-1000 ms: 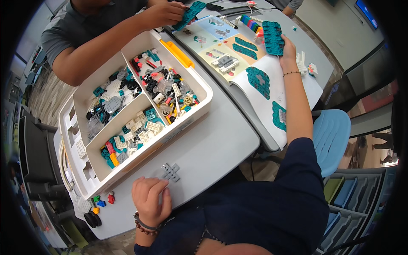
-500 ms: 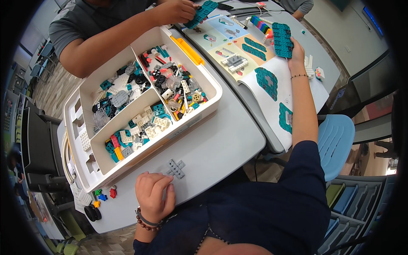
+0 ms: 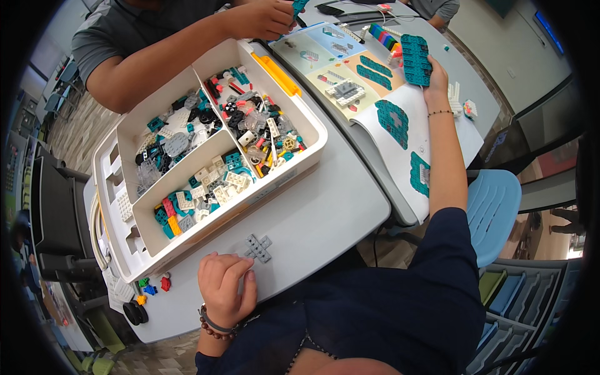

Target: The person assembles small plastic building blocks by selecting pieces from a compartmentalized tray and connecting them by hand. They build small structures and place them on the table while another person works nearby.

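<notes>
My right hand [image 3: 437, 81], arm stretched out to the far right, grips a long teal studded building-brick panel [image 3: 415, 60] by its edge above the instruction booklet [image 3: 409, 119]. The panel stands upright and shows small dark parts on it. My left hand [image 3: 225, 286] rests at the near table edge with fingers loosely curled in and nothing visible in them. Just beyond its fingertips lies a small grey cross-shaped brick piece [image 3: 257, 248] on the table. Across from me, a person's hand [image 3: 272, 19] holds another teal piece [image 3: 299, 7], partly cut off by the top edge.
A white divided bin [image 3: 315, 140] full of loose bricks takes up the left of the table [image 3: 325, 194]. Small coloured pieces [image 3: 150, 289] lie by its near corner. A multicoloured brick row [image 3: 382, 36] and white bricks [image 3: 455, 100] lie beyond the booklet. A blue chair [image 3: 497, 206] stands at right.
The other person's hand has shifted slightly, and the teal piece in it has moved up, mostly out of the picture. My own hands stay almost still.
</notes>
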The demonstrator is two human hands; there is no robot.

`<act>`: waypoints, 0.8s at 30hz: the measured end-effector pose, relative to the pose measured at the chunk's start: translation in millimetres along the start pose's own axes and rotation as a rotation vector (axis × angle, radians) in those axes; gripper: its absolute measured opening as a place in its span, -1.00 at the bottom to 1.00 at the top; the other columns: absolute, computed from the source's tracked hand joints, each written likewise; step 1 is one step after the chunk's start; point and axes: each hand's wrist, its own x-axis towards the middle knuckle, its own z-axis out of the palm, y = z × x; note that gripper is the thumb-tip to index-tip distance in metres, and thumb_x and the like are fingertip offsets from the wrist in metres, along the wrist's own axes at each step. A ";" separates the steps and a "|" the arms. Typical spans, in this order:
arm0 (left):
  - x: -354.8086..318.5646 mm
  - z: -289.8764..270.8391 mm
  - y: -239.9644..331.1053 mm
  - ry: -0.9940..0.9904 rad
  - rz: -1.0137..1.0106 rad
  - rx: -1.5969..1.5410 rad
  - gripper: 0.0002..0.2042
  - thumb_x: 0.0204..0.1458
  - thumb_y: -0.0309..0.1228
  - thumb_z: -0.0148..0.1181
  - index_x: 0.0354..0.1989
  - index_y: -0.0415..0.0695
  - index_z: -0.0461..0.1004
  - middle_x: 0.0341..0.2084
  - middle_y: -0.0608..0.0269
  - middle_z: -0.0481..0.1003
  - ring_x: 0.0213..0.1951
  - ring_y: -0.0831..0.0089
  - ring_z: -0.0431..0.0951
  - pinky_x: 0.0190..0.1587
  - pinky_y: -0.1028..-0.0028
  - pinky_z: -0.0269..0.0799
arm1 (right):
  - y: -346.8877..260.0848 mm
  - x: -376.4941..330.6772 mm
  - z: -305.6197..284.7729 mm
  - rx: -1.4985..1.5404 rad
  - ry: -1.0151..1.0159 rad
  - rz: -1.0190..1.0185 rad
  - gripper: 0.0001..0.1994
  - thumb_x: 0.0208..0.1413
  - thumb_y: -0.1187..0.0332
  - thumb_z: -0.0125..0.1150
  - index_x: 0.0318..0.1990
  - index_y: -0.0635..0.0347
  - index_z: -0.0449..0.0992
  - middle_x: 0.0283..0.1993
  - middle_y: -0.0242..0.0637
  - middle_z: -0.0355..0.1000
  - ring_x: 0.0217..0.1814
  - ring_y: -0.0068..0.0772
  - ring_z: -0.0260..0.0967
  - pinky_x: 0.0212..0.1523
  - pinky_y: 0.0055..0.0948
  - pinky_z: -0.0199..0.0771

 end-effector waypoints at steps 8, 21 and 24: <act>-0.2 1.1 -0.2 0.006 0.004 0.006 -0.82 -0.31 -0.56 0.11 -0.43 -0.13 0.41 -0.50 0.24 0.40 -0.40 0.28 0.41 -0.22 0.23 0.26 | 1.1 0.9 1.4 -0.003 0.024 -0.005 -0.83 0.00 0.37 0.05 -0.33 0.31 0.40 -0.39 -0.27 0.43 -0.45 -0.42 0.42 -0.46 -0.46 0.47; -0.3 1.7 -0.3 -0.006 0.001 0.005 -0.83 -0.30 -0.56 0.10 -0.44 -0.14 0.41 -0.50 0.24 0.40 -0.41 0.29 0.40 -0.22 0.23 0.24 | 1.3 0.3 1.5 -0.005 0.018 0.002 -0.84 0.00 0.37 0.06 -0.34 0.29 0.40 -0.41 -0.28 0.43 -0.47 -0.43 0.42 -0.48 -0.47 0.47; 0.4 1.5 0.0 -0.005 0.003 0.003 -0.83 -0.30 -0.57 0.10 -0.44 -0.14 0.41 -0.50 0.24 0.40 -0.41 0.28 0.40 -0.23 0.23 0.25 | 0.3 -0.4 1.6 -0.006 0.021 -0.006 -0.84 0.00 0.36 0.06 -0.34 0.29 0.40 -0.41 -0.28 0.43 -0.47 -0.44 0.42 -0.48 -0.47 0.47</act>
